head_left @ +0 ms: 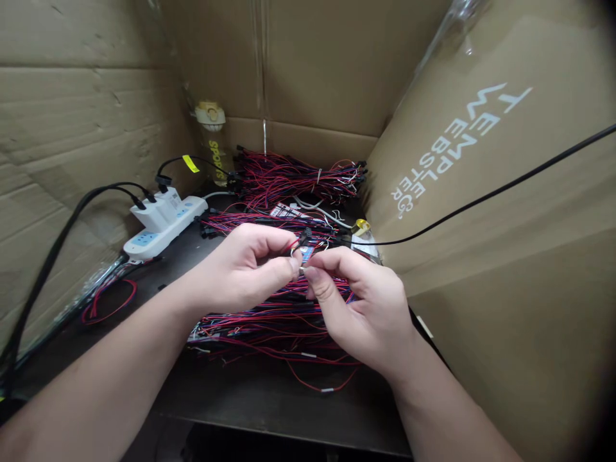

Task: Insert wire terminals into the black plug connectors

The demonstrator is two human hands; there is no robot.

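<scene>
My left hand (250, 266) is closed in a pinch on a thin wire, and a black plug connector (305, 236) sticks up beside its index finger. A short red piece of wire shows at that finger. My right hand (360, 295) pinches at the same spot, thumb against index finger, on a small pale wire end (302, 271) between the two thumb tips. The fingertips nearly touch, and much of the wire is hidden behind them. Below and behind both hands lie red and dark wires (269, 327) in loose bundles, some with white sleeves.
A tied wire bundle (289, 179) lies at the back, near a bottle (212, 144) with a cream lid. At left sits a white power strip (192, 208) with plugged-in adapters. Cardboard walls (312, 64) enclose the dark table (269, 401). A black cable (481, 199) crosses at right.
</scene>
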